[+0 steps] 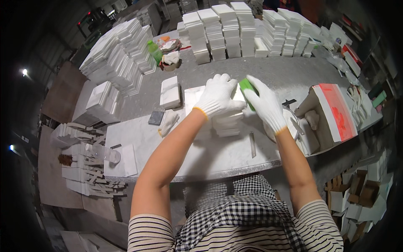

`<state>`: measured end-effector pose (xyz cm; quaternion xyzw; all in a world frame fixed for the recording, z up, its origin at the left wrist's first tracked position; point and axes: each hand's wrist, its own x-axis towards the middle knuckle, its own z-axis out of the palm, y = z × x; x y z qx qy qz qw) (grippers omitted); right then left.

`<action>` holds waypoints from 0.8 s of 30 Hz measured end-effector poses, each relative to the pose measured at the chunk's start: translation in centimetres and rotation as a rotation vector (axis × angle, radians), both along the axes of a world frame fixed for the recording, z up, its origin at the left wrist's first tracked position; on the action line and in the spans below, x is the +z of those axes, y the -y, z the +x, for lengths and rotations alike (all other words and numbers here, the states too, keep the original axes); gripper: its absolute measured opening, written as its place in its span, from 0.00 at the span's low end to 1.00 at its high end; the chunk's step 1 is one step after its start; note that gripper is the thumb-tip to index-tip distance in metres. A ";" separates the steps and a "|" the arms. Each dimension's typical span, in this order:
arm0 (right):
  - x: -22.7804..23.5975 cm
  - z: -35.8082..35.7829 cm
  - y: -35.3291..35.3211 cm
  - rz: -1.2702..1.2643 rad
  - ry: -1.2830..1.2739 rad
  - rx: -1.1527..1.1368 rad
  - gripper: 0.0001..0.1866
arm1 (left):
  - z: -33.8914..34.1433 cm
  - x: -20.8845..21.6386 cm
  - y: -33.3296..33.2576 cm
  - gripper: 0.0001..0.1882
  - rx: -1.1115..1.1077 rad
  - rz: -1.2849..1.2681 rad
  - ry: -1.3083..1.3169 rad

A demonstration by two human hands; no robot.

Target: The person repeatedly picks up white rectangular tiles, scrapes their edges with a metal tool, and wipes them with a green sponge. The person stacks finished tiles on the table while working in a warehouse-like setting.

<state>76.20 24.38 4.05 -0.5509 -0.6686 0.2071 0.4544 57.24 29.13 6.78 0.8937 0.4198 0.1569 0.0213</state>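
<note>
Left hand point(218, 97) steadies tile stack point(226, 124); right hand point(265, 104) presses upright green block point(247, 89).

white knit gloves point(218, 98), striped sleeves point(149, 233), checked apron point(239, 210)

The left hand point(218, 97) covers most of the small stack of white tiles point(226, 124), so its top tile is hidden. Only a corner of the green block point(245, 85) peeks out between that glove and the right hand point(265, 105). Under the right wrist, the round white dish point(289, 119) is half hidden. The far stacks point(235, 25) run off the top edge.
</note>
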 end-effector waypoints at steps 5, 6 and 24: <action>1.5 -1.3 1.6 0.020 0.124 -0.051 0.27 | -0.1 0.0 0.0 0.36 0.016 -0.003 -0.031; 2.4 -1.5 0.4 0.005 0.151 -0.057 0.26 | 0.1 0.2 0.1 0.35 0.017 -0.004 -0.052; 0.7 -0.8 -5.2 -0.065 0.134 -0.088 0.29 | 0.1 -1.0 -0.5 0.38 -0.032 0.120 0.041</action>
